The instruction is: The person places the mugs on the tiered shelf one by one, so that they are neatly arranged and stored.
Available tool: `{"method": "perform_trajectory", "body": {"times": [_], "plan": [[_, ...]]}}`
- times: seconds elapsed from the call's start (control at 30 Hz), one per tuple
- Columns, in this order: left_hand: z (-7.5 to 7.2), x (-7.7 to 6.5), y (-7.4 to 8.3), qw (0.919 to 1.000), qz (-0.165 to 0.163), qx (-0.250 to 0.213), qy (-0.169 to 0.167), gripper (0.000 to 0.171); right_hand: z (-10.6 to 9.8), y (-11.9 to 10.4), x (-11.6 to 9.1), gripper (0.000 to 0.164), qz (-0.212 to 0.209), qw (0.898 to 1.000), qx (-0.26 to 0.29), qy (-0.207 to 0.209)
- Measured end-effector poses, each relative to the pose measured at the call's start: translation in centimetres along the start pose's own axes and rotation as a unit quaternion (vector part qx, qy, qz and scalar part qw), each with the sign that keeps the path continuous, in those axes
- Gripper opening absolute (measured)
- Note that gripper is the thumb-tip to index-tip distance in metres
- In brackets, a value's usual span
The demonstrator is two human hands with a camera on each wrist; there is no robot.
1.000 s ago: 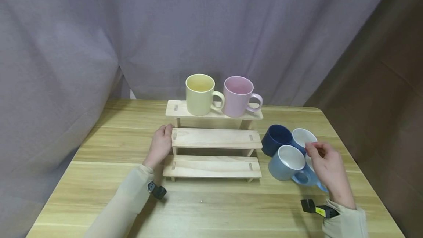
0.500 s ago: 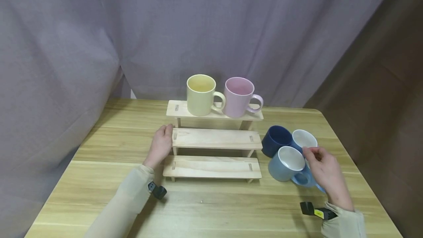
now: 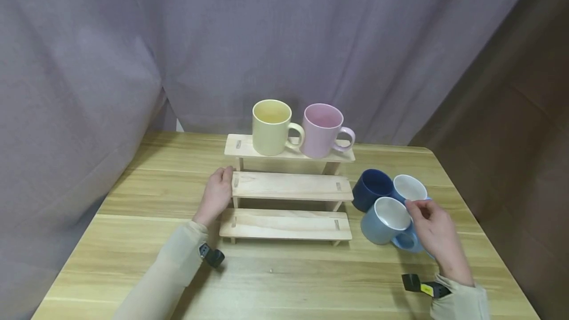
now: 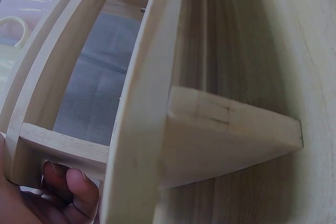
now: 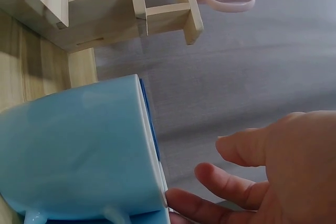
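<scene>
My left hand grips the left end of the middle shelf on a three-step wooden rack. In the left wrist view its fingertips curl beneath that shelf. On the right, my right hand hovers over a cluster of mugs, thumb and index finger apart and nothing between them. A grey-blue mug with a white inside stands at the front of the cluster. Behind it are a navy mug and another white-lined blue mug. The right hand mostly hides another light blue mug.
A yellow mug and a pink mug stand side by side on the rack's top step, handles to the right. Grey curtain hangs behind the wooden table. The table's right edge lies beyond the mug cluster.
My right hand has shifted slightly left and down over the mugs, uncovering more of the rear white-lined mug. The left hand keeps its grip on the rack.
</scene>
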State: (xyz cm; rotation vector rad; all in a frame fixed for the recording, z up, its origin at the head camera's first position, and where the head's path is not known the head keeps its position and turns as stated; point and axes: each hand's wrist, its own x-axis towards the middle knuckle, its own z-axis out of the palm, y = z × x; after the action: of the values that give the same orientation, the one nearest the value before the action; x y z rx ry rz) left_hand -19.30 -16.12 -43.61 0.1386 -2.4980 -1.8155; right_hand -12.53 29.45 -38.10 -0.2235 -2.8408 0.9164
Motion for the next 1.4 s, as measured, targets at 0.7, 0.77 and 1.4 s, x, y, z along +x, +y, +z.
{"method": "perform_trajectory", "body": {"times": [0.7,0.77,1.4], "plan": [[0.1,0.1,-0.1,0.9999,0.001,0.008,0.006,0.044,-0.2,-0.3,-0.3,0.055,-0.004,1.000,-0.014,-0.008],[0.1,0.1,-0.1,0.9999,0.001,0.009,0.005,0.043,-0.2,-0.2,-0.4,0.054,-0.008,1.000,-0.015,-0.005],[0.1,-0.1,0.1,0.9999,0.001,0.010,0.009,0.044,0.1,-0.6,-1.9,0.042,-0.076,0.995,-0.057,0.015]]}}
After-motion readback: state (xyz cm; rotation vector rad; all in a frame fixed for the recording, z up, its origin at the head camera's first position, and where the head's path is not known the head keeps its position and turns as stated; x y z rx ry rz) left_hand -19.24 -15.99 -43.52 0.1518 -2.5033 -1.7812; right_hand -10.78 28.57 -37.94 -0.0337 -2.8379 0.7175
